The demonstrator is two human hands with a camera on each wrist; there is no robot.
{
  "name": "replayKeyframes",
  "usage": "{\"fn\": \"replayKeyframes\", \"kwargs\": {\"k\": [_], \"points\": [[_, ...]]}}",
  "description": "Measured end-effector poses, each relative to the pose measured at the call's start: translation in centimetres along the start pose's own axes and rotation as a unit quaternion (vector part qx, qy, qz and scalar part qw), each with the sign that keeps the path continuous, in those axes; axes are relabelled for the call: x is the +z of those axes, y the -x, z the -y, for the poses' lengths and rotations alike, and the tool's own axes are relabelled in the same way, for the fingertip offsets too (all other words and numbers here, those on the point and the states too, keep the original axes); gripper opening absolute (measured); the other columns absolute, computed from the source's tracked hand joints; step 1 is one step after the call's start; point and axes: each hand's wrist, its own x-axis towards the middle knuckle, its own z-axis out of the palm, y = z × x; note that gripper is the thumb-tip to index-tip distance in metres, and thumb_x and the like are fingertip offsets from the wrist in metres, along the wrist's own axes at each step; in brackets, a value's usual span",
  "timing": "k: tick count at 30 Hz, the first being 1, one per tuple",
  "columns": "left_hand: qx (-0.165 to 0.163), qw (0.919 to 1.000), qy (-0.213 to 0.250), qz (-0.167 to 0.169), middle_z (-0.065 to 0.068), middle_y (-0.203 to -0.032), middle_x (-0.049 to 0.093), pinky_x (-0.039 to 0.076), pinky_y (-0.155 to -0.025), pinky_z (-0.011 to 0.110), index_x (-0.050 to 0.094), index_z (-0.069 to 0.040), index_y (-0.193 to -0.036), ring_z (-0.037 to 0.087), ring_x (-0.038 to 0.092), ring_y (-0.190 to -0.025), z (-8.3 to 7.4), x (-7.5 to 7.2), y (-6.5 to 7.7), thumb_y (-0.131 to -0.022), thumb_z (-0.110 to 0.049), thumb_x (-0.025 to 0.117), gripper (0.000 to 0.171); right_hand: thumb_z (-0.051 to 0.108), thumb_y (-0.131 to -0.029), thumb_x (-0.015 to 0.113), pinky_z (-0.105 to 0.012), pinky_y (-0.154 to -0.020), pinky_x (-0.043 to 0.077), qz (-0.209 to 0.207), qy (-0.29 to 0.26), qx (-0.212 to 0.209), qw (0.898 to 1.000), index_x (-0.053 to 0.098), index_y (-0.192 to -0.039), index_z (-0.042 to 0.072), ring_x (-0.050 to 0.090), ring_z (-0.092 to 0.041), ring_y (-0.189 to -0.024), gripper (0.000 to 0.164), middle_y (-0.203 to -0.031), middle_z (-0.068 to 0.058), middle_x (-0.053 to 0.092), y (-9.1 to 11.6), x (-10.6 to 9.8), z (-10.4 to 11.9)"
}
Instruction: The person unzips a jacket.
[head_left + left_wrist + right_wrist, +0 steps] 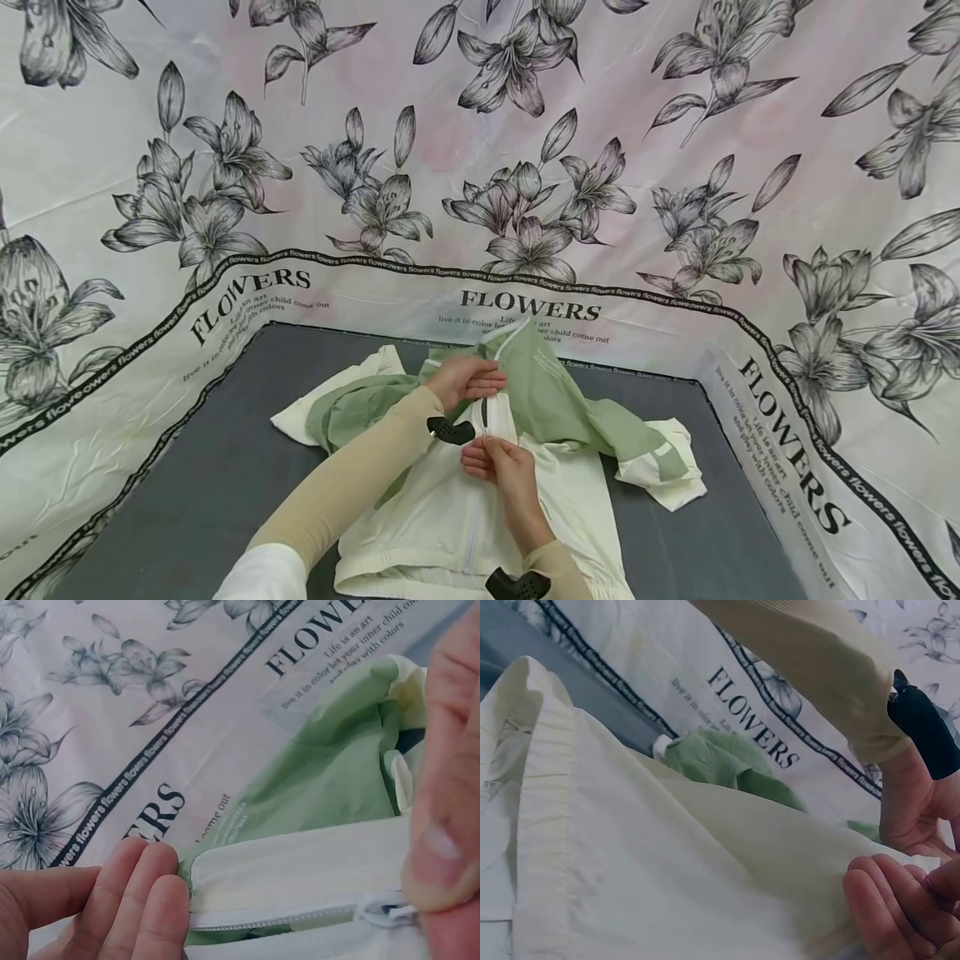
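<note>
Inspected from my remote station, left to right: a cream-and-sage-green zip jacket of thin, smooth cloth lies front up, mid-surface, its left-lying sleeve spread outward, which I judge leaves the front opening accessible. The left hand is at the opening's upper end, seemingly steadying the cloth against a pull; whether it grips, I cannot tell, as its thumb is not clearly shown. Just below, the right hand pinches the small white zip slider between thumb and finger, presumably for control along the track. I find the white zip teeth between the hands parted. The right-lying sleeve extends outward, clear of the work. The flat dark-grey surface is bounded by a white hanging cloth with black lily prints, banded in black and lettered "FLOWERS"
</note>
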Motion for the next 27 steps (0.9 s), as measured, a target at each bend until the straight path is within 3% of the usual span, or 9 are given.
{"fn": "replayKeyframes", "kwargs": {"k": [4, 13, 27], "points": [[-0.004, 0.9999, 0.004, -0.011, 0.024, -0.129, 0.067, 0.064, -0.089, 0.028, 0.06, 0.003, -0.136, 0.026, 0.073, -0.111, -0.1, -0.1, -0.3, -0.102, -0.013, 0.058, 0.037, 0.014, -0.106, 0.05, -0.025, -0.074, 0.066, 0.003, -0.004, -0.001, 1.0, 0.064, -0.11, -0.016, 0.076, -0.009, -0.077, 0.034, -0.088, -0.009, 0.079, 0.1, -0.1, -0.2], [-0.002, 0.9988, 0.036, -0.033, 0.025, -0.125, 0.068, 0.065, -0.076, 0.023, 0.061, 0.005, -0.133, 0.014, 0.078, -0.082, -0.4, -0.2, -1.8, -0.101, -0.01, 0.058, 0.035, 0.015, -0.105, 0.053, -0.026, -0.073, 0.066, -0.001, -0.015, 0.008, 1.0, 0.064, -0.111, -0.016, 0.076, -0.009, -0.075, 0.034, -0.086, -0.008, 0.078, 0.2, -0.2, -0.5], [0.002, 0.9966, 0.055, -0.061, 0.026, -0.121, 0.069, 0.065, -0.071, 0.023, 0.062, 0.008, -0.131, 0.014, 0.076, -0.073, -2.1, -0.3, -3.2, -0.099, -0.007, 0.061, 0.035, 0.015, -0.105, 0.052, -0.026, -0.073, 0.066, 0.002, -0.003, 0.011, 1.0, 0.064, -0.113, -0.017, 0.076, -0.009, -0.073, 0.035, -0.088, -0.011, 0.079, 0.3, -0.4, -0.4]]}}
